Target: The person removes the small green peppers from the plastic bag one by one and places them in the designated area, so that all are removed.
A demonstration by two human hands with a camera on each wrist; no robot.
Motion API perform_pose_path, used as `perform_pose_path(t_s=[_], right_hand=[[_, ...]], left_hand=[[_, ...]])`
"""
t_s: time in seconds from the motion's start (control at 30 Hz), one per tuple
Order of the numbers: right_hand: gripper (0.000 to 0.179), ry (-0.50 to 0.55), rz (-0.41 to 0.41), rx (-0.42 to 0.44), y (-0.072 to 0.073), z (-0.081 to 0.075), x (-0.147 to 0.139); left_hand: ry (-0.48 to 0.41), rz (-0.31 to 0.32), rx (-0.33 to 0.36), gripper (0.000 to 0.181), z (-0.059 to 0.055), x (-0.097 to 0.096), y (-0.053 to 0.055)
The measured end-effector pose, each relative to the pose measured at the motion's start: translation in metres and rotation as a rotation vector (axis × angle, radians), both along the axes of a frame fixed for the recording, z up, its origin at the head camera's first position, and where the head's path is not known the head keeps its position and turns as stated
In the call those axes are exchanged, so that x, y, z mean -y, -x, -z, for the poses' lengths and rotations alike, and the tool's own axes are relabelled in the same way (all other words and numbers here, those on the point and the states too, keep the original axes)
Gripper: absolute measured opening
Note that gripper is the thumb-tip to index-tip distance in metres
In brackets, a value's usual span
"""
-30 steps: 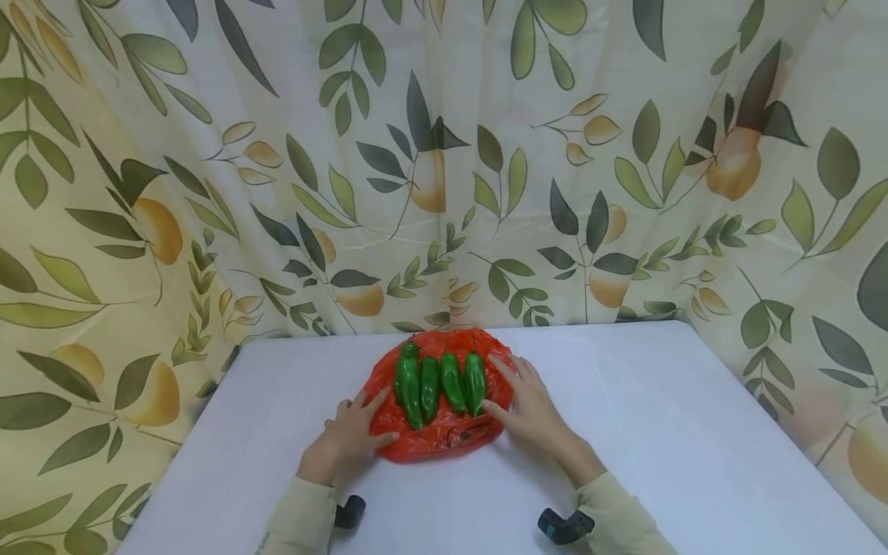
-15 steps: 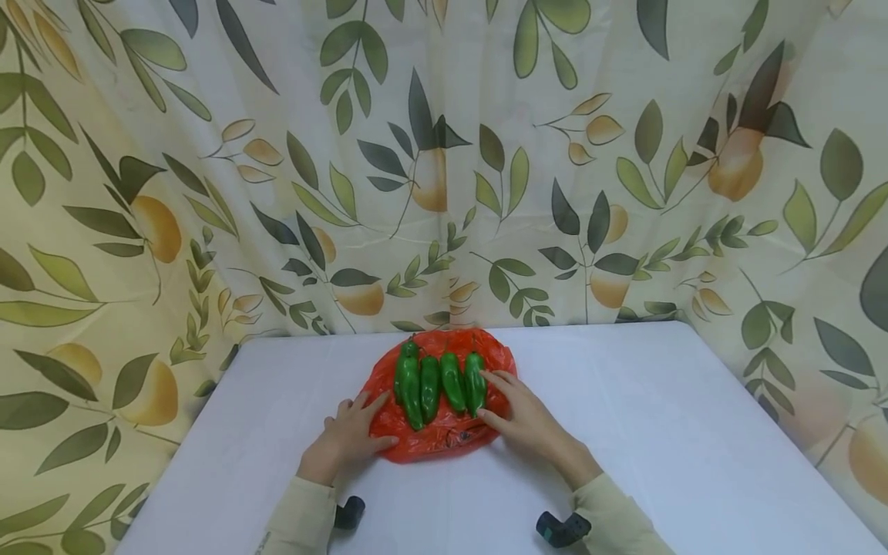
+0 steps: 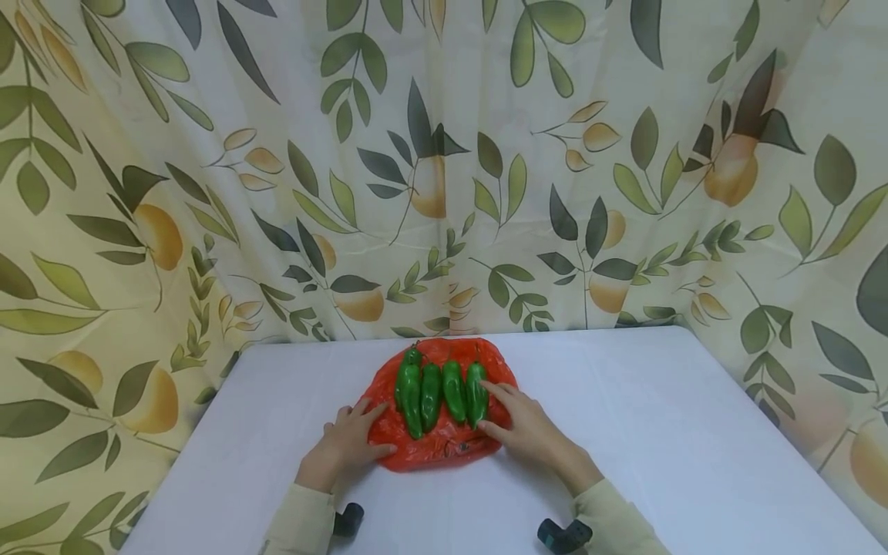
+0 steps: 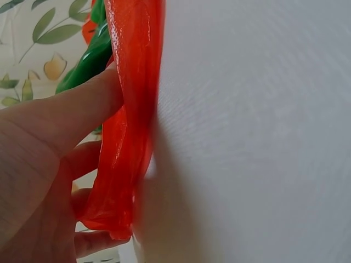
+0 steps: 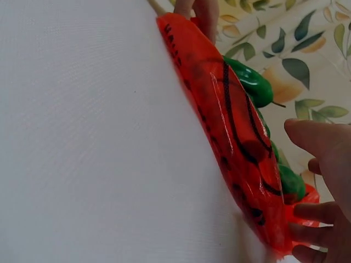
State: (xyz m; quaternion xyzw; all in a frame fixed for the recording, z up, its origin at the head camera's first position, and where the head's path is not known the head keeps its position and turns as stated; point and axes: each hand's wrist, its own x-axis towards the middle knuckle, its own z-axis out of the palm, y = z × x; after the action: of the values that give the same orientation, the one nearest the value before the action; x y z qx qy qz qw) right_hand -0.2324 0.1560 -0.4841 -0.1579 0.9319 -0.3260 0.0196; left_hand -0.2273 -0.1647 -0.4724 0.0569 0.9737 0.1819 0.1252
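Observation:
Several glossy green peppers [image 3: 431, 397] lie side by side on a crumpled red plastic bag [image 3: 444, 455], stems pointing away from me. My left hand [image 3: 340, 447] is at the bag's left edge, fingers spread over it; in the left wrist view its thumb and fingers touch the red plastic [image 4: 137, 82]. From the right, my right hand [image 3: 526, 428] reaches over the bag, thumb and index finger at the rightmost pepper [image 3: 476, 397]. The right wrist view shows that hand [image 5: 329, 181] with its thumb raised and other fingers by the bag's edge. Black print marks the bag's near side [image 5: 219, 109].
A white table [image 3: 659, 432] lies under the bag. Leaf-and-fruit patterned curtains [image 3: 388, 254] hang behind it and along both sides. Black curved devices [image 3: 565, 536] sit at both wrists, beside the pale sleeves [image 3: 613, 520].
My right hand has drawn back from the bag's far right part and shifted left and nearer, its fingertips now by the rightmost pepper. My left hand stays at the bag's left edge.

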Motion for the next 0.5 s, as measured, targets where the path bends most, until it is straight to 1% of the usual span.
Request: perform_pose_path(t_s=[0.2,0.33,0.5], right_hand=[[0.069,-0.019,-0.018,-0.020,-0.003,0.005,0.004],[0.066,-0.006,-0.010,-0.025,-0.005,0.009,0.007],[0.059,0.004,-0.024,-0.021,-0.003,0.014,0.010]], left_hand=[[-0.002,0.003,0.010,0.081,0.000,0.001,0.000],[-0.005,0.004,0.007,0.081,0.001,0.001,0.000],[-0.003,0.005,-0.004,0.080,0.000,0.001,0.003]])
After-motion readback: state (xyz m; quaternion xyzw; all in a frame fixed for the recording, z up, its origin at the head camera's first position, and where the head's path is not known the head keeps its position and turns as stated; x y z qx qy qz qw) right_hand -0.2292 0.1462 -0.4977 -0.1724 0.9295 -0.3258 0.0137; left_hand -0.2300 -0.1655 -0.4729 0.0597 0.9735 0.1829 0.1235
